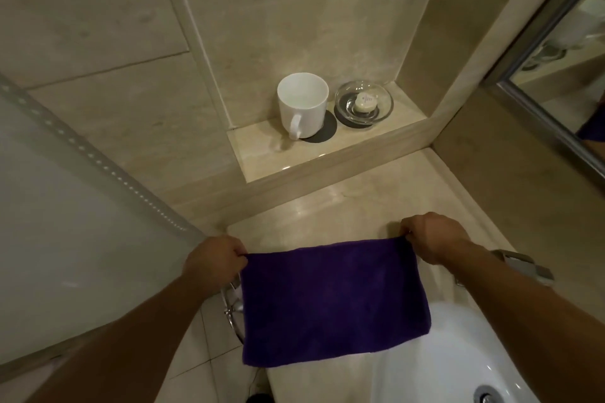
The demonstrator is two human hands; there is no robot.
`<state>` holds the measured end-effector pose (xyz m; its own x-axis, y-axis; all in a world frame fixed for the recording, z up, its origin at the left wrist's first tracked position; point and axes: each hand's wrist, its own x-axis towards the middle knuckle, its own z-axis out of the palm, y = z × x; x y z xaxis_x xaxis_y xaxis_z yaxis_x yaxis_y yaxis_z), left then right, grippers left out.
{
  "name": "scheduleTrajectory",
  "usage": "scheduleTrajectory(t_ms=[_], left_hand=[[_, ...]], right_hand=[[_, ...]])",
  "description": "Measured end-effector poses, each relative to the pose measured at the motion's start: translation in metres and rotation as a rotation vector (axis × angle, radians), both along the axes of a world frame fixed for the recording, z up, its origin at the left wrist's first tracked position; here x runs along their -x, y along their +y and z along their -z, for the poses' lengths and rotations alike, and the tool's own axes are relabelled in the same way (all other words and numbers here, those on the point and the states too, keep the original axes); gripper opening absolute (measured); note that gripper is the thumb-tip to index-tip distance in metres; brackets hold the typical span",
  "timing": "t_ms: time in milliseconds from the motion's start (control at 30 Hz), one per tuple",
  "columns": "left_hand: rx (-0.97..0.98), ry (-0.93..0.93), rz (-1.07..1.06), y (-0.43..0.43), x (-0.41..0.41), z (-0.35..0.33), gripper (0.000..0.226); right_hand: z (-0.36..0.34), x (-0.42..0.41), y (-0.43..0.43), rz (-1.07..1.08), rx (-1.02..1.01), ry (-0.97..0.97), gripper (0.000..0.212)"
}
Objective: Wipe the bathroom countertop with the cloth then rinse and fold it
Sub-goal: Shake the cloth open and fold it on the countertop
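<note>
While the cloth (334, 301) hangs flat between both hands at lower centre of the frame, my read is we're in the fold stage, not wiping. It's held up in the air in front of the countertop (343, 203) edge. Its lower right corner overlaps the white sink (458, 353) in view. As far as I can tell it isn't touching the counter.

Cloth: deep purple, plush nap, clean rectangle, wider than tall, top edge taut. No visible drips or stains. Wet or dry: can't tell. Single layer or already doubled: can't tell either.

Left hand (214, 260) pinches the top left corner, fingers curled. Right hand (429, 237) pinches the top right corner, same grip. There's a watch (523, 267) on that wrist.

Status guess: countertop has a sheen and no visible mess, so wipe and rinse are probably done. Left to do: finish the fold and set it down.

Further out: a chrome fitting (232, 304) sits partly hidden behind the cloth's left edge. The niche at upper centre holds a white mug (302, 105) and a glass soap dish (364, 103) side by side. Mirror (573, 42) at upper right.
</note>
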<state>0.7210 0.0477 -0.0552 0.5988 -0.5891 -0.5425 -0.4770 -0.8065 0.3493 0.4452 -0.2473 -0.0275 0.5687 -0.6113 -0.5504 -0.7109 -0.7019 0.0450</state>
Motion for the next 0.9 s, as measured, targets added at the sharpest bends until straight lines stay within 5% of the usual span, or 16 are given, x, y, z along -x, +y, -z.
scheduleTrajectory(t_ms=[200,467,600,900], left_hand=[[-0.011,-0.048,-0.027,-0.004,0.002,0.01,0.006],[0.052,-0.127,0.232,-0.024,0.039,0.011,0.044],[-0.05,-0.087,0.256,-0.033,0.04,0.008,0.049],[-0.129,0.017,0.3,-0.039,0.028,0.005,0.02]], right_hand=[[0.016,-0.007,-0.001,0.028,0.004,-0.035,0.025],[0.015,-0.009,0.028,-0.13,-0.086,-0.136,0.047],[0.019,-0.015,0.034,-0.092,-0.07,-0.117,0.039],[0.01,-0.018,0.032,-0.096,-0.142,-0.062,0.021]])
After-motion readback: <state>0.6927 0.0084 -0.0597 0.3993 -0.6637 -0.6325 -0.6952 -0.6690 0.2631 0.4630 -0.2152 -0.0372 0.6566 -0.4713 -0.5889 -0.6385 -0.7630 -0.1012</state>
